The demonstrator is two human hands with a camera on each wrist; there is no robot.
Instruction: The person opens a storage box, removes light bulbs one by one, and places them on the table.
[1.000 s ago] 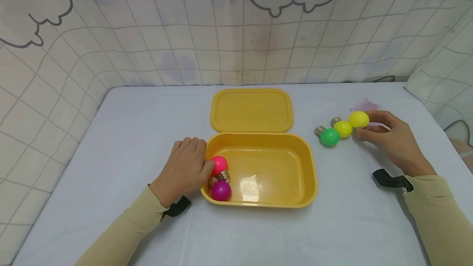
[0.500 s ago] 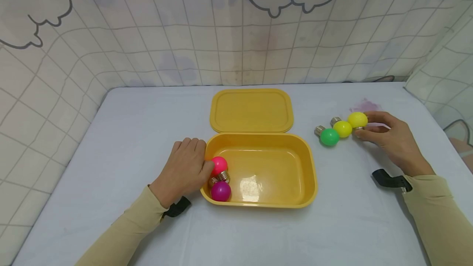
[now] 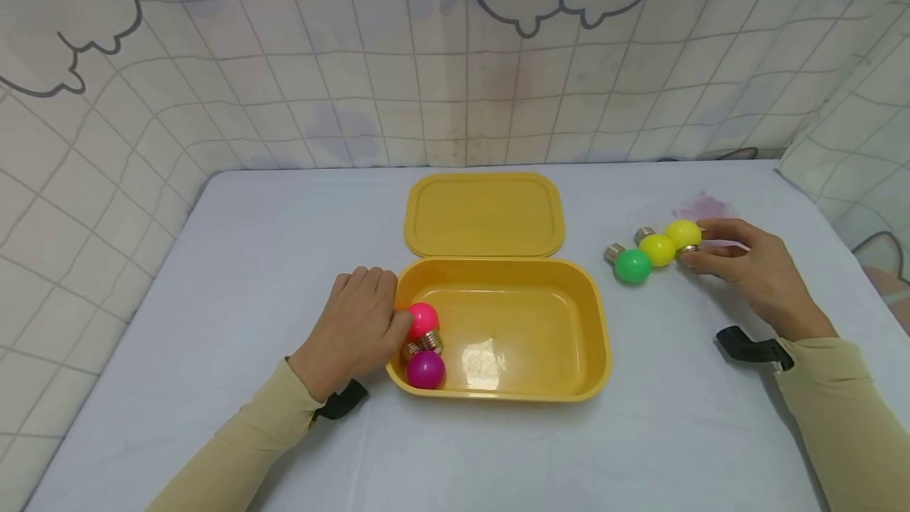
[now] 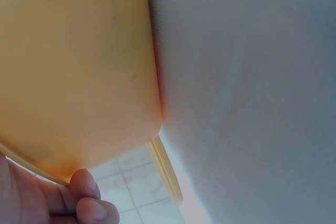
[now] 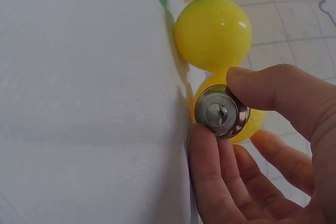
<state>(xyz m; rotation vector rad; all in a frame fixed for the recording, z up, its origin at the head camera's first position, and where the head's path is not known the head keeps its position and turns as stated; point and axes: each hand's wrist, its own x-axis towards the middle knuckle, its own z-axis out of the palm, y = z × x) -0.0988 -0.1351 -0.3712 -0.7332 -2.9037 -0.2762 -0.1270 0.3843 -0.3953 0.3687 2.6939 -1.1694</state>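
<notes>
My left hand grips the left rim of a yellow plastic box; the left wrist view shows its fingertips curled under the box's edge. Inside, at the left end, lie a pink light bulb and a purple light bulb, metal bases together. On the right of the table my right hand pinches a yellow light bulb by its metal base, which faces the wrist camera. It touches a second yellow bulb, beside which a green bulb lies.
A flat yellow lid lies right behind the box on the white-covered table. A grid-patterned cloth hangs behind the table. Part of another person's arm shows at the right edge.
My right hand has shifted slightly to the left with the yellow bulb, against the other yellow bulb. The left hand and the box have stayed in place.
</notes>
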